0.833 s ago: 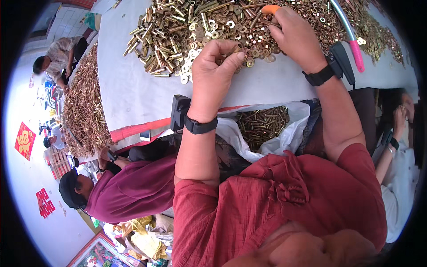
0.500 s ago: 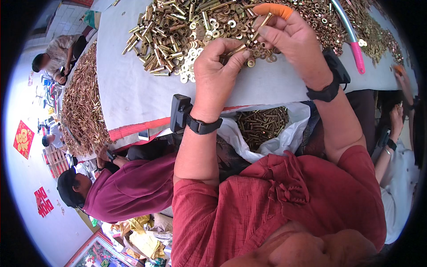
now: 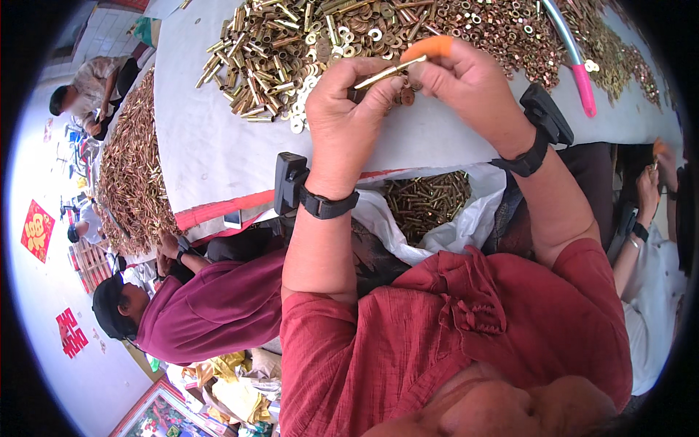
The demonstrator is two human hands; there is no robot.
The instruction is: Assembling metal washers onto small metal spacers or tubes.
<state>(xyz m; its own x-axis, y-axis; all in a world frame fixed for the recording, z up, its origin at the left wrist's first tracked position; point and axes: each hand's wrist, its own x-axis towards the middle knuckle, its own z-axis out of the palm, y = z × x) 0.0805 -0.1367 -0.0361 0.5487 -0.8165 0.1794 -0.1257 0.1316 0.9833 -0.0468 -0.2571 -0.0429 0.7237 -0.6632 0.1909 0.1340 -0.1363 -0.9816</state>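
Note:
Over the near edge of the metal heap, my left hand (image 3: 342, 109) and my right hand (image 3: 466, 84) hold one slim gold-coloured bolt (image 3: 389, 73) between them. It slants up toward the right. My left thumb and fingers pinch its lower part, and my right thumb and forefinger close on its upper end. An orange cover (image 3: 428, 48) sits on my right forefinger. Beyond my left hand lie short metal tubes (image 3: 255, 84) and pale flat washers (image 3: 298, 116). Whether the bolt is one piece or has a tube fitted over it, I cannot tell.
Copper-coloured nuts (image 3: 510, 47) spread across the far right of the grey-white table cover (image 3: 204, 153). A pink-handled tool (image 3: 584, 91) lies beside them. Below my forearms is a white bag (image 3: 489, 195) of bolts. Another large heap (image 3: 127, 175) stands left, with co-workers around.
The metal piece in my right hand stood steeply, at an angle to the one in my left. Both now lie along one slanting line. My left hand has shifted slightly left.

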